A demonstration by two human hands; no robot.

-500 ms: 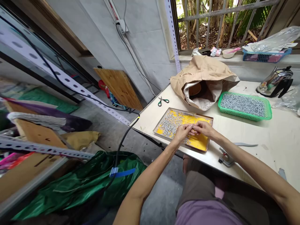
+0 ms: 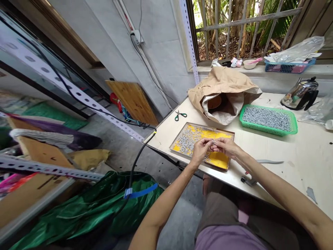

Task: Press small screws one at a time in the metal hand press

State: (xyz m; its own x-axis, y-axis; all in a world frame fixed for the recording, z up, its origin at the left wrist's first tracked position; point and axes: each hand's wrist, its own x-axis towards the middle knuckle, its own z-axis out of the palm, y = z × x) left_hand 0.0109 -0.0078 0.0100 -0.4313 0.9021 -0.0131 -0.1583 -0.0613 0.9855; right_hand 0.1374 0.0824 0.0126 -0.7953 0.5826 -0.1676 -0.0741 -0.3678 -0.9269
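Note:
Both hands meet above a shallow tray with a yellow bottom. My left hand is closed, its fingertips pinched at a tiny silvery metal piece. My right hand is closed as well, thumb and fingers at the same piece, touching the left fingertips. Small metal pieces lie heaped in the tray's left part, and a few more sit near the hands. The exact shape of the held piece is too small to tell.
Behind the tray, an open brown paper bag stands beside a green basket full of metal pieces. Scissors lie at the left, a kettle at the back right. A metal tool lies near the front edge.
The view has shifted slightly. My right hand's fingers have changed their hold a little, and a silvery piece now shows between the fingertips.

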